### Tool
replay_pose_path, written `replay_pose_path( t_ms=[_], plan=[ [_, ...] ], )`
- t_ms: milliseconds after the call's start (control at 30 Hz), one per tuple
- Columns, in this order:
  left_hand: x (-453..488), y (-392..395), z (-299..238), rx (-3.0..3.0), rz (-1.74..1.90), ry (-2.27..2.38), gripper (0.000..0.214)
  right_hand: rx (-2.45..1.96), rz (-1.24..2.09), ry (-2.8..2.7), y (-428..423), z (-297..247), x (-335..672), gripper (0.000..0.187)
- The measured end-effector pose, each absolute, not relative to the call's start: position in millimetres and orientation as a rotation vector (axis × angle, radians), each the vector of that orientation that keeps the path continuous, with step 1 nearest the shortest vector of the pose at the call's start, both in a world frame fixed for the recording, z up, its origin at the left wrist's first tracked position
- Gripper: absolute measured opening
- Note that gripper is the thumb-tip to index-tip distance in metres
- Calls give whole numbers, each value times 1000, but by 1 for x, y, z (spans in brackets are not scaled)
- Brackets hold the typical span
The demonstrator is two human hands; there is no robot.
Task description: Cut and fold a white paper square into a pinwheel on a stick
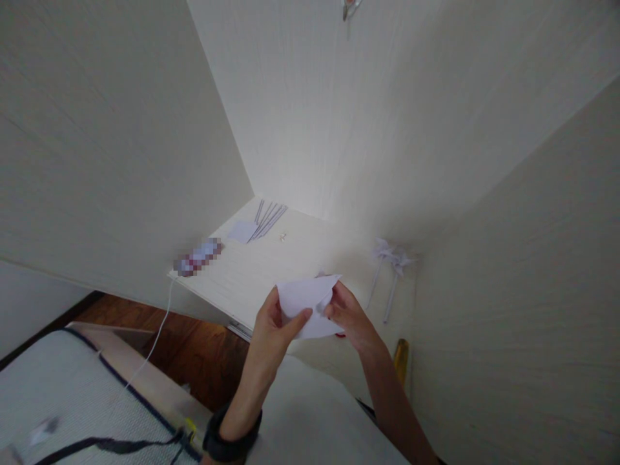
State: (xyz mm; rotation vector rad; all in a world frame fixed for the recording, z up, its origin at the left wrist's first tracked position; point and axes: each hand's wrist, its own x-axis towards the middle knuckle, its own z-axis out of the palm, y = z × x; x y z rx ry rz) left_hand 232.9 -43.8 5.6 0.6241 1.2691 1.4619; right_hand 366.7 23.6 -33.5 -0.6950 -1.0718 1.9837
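Note:
Both my hands hold a folded white paper (310,298) above the front edge of a white desk (252,271). My left hand (274,329) pinches its lower left side with thumb and fingers. My right hand (347,315) grips its right side, fingers closed on a fold. The paper is creased into a pointed shape, its tip toward the right.
On the desk lie a bundle of thin white sticks (267,219) with a paper square (243,230), a blurred-out flat object (198,256) with a white cable, and two paper pinwheels (392,261) at the right. White walls enclose the desk. A bed edge (72,387) lies lower left.

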Motion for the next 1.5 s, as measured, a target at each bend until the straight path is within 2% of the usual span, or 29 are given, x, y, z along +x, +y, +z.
replay_pose_path(
  t_ms=[467,833,1133,1500],
  plan=[
    [232,-46,11,753,1462,1273,35,-750,1859,-1086,23,-23,364,47],
    [231,-48,2,658,1459,1257,39,-779,1814,-1116,18,-14,363,36],
    [231,-48,4,662,1489,1206,39,-775,1829,-1115,14,-8,364,41],
    [230,-49,2,675,1506,1181,38,-774,1844,-1131,15,-10,365,37]
  ],
)
